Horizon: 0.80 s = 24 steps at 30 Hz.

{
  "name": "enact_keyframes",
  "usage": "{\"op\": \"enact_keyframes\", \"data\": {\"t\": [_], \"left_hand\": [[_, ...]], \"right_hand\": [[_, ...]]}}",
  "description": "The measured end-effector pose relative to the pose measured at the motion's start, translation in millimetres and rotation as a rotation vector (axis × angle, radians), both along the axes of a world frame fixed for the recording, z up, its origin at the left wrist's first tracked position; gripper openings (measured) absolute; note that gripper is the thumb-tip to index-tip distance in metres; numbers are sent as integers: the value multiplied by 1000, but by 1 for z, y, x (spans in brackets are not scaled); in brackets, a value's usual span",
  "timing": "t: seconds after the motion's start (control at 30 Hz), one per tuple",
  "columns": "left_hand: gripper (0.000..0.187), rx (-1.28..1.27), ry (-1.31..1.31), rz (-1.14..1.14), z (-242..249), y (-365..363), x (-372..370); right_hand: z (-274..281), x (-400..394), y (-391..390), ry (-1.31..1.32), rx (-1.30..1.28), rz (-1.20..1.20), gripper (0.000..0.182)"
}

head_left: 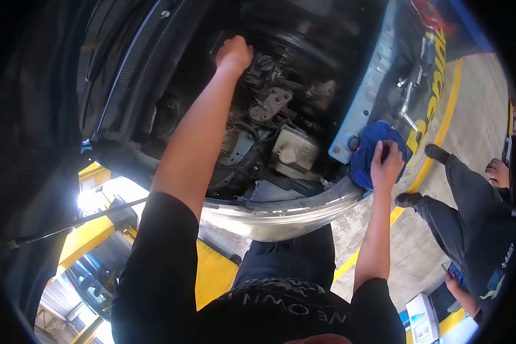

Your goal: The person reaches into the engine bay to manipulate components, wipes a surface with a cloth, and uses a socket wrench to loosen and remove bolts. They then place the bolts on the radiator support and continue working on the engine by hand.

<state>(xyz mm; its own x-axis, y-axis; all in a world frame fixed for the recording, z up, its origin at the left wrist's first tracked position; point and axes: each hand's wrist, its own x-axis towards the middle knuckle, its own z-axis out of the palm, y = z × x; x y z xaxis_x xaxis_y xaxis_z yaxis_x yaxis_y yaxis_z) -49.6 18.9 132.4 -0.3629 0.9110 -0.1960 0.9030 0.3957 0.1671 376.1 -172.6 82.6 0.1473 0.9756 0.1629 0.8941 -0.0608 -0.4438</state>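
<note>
My left hand [234,54] reaches deep into the car's engine bay, its fingers curled into a fist near a round dark cap [264,62]. Whatever lies inside those fingers is hidden. At the bay's front corner, my right hand [387,163] rests with bent fingers on a bunched blue cloth [368,155]. The cloth sits against the light-blue metal fender edge [364,86]. Between my arms are a grey metal bracket [272,105] and a pale fluid reservoir [295,150] with a round cap.
Metal hand tools [408,103] lie on the fender cover with yellow lettering [436,86]. A bright headlight and bumper edge [281,218] curves before my body. At right, another person in dark trousers [461,195] is close by. A yellow lift part [89,241] stands at lower left.
</note>
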Motion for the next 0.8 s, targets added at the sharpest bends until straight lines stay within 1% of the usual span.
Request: {"op": "enact_keyframes", "data": {"t": [0.1, 0.2, 0.3, 0.43, 0.5, 0.53, 0.6, 0.63, 0.7, 0.8], "left_hand": [[44, -62, 67, 34, -7, 12, 1], [45, -96, 111, 27, -5, 21, 2], [48, -166, 175, -48, -4, 30, -3], [47, -190, 231, -95, -13, 36, -11], [46, -183, 200, -205, -13, 38, -15], [46, -183, 203, -213, -9, 40, -17], [46, -254, 129, -305, -2, 41, -20], [46, -256, 129, -312, -1, 41, -17], [43, -247, 194, -226, -1, 40, -12], [39, -207, 210, -174, -7, 39, -7]], "right_hand": [[-13, -2, -1, -22, 50, -31, 19], [-16, -5, 0, -107, 115, -65, 18], [-15, -5, 0, -137, 128, -75, 16], [-17, -6, 1, -157, 159, -88, 15], [-15, -7, 0, -135, 163, -101, 15], [-15, -7, 0, -133, 172, -100, 14], [-15, -6, 0, -132, 177, -105, 14], [-14, -6, 1, -132, 177, -101, 14], [-15, -7, -1, -133, 171, -102, 13], [-18, -6, 0, -132, 163, -104, 13]]}}
